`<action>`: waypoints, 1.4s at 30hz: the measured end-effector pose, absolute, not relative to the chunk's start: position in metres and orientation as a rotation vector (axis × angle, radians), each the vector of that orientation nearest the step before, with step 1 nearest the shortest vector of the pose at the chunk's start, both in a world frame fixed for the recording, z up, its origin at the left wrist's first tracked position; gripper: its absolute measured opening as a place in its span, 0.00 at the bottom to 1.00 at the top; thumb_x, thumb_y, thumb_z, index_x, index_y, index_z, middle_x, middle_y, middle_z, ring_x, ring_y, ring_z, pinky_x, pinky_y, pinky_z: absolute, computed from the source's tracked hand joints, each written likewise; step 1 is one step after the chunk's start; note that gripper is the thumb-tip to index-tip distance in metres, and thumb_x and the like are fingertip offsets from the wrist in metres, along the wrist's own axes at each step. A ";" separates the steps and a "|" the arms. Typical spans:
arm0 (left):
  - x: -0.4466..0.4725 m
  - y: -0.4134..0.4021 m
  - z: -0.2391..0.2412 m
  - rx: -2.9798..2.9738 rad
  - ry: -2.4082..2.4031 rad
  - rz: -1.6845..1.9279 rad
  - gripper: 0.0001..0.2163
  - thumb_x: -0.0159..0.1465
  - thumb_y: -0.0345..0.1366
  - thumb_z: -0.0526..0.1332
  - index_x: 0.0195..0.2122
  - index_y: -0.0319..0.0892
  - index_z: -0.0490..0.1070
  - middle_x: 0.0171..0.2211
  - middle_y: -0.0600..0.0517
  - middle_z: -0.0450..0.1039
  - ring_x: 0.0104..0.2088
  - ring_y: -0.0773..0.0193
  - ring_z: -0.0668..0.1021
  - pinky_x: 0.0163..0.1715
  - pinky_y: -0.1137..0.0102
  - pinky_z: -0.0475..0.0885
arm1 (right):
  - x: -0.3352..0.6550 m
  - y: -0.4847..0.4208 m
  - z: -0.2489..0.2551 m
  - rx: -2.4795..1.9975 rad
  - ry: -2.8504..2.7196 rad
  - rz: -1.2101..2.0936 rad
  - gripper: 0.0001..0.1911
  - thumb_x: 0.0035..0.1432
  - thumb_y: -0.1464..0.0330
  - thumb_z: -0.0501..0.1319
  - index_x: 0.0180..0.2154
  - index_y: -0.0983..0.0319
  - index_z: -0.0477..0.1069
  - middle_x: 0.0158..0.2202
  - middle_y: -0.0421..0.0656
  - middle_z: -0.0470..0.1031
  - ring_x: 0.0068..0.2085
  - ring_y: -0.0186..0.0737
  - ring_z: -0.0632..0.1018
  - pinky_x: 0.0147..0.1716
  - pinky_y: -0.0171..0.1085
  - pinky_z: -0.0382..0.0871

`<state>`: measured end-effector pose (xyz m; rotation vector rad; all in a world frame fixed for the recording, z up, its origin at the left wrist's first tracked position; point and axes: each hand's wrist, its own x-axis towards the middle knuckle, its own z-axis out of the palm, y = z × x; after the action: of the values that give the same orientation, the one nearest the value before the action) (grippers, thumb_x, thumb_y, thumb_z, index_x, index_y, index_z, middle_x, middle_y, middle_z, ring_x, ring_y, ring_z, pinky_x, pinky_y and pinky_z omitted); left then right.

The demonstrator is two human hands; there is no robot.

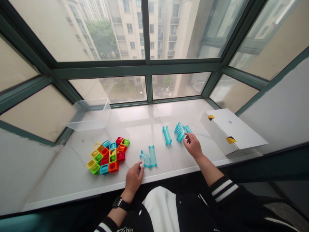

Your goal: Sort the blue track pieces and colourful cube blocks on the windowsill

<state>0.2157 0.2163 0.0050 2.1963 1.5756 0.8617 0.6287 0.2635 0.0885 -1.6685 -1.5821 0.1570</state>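
A person's left hand lies palm down low in the frame, fingers loosely curled and gripping nothing, its bare forearm angling back toward the body with a black watch strapped at the wrist. The right hand reaches farther forward and to the right, palm down, fingers stretched and slightly spread with nothing clasped between them. Its bare forearm runs back at a slant to a dark sleeve ending in a white-striped cuff.
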 end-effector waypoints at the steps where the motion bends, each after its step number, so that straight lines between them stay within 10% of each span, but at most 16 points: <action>1: 0.216 0.216 0.005 2.204 1.559 0.859 0.15 0.74 0.43 0.56 0.57 0.45 0.74 0.39 0.49 0.80 0.37 0.57 0.82 0.41 0.63 0.77 | 0.620 0.258 0.087 -1.621 -1.615 0.209 0.15 0.67 0.63 0.59 0.52 0.58 0.74 0.38 0.44 0.76 0.32 0.40 0.74 0.38 0.41 0.74; 10: 0.216 0.214 0.012 2.367 1.442 0.719 0.17 0.76 0.40 0.54 0.62 0.53 0.74 0.50 0.46 0.78 0.47 0.55 0.81 0.48 0.59 0.77 | 0.510 0.219 0.046 -1.376 -2.155 0.953 0.28 0.63 0.68 0.65 0.64 0.51 0.70 0.52 0.44 0.76 0.39 0.37 0.80 0.47 0.39 0.76; 30: 0.219 0.214 0.013 2.275 1.534 0.786 0.14 0.74 0.38 0.55 0.55 0.51 0.76 0.50 0.47 0.78 0.48 0.54 0.82 0.50 0.58 0.77 | 0.524 0.209 0.034 -1.515 -2.084 0.900 0.12 0.58 0.77 0.64 0.41 0.57 0.79 0.42 0.40 0.78 0.37 0.36 0.78 0.42 0.34 0.70; 42: 0.218 0.215 0.011 2.099 1.591 0.994 0.15 0.72 0.41 0.58 0.57 0.48 0.74 0.50 0.47 0.74 0.32 0.62 0.78 0.40 0.62 0.79 | 0.536 0.191 0.041 -1.417 -1.945 0.798 0.12 0.61 0.77 0.60 0.40 0.57 0.78 0.41 0.41 0.78 0.34 0.36 0.77 0.41 0.36 0.73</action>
<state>0.2178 0.2146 0.0113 2.0986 1.5914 0.9939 0.5364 0.1913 0.0408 -1.4174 -1.9451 0.7977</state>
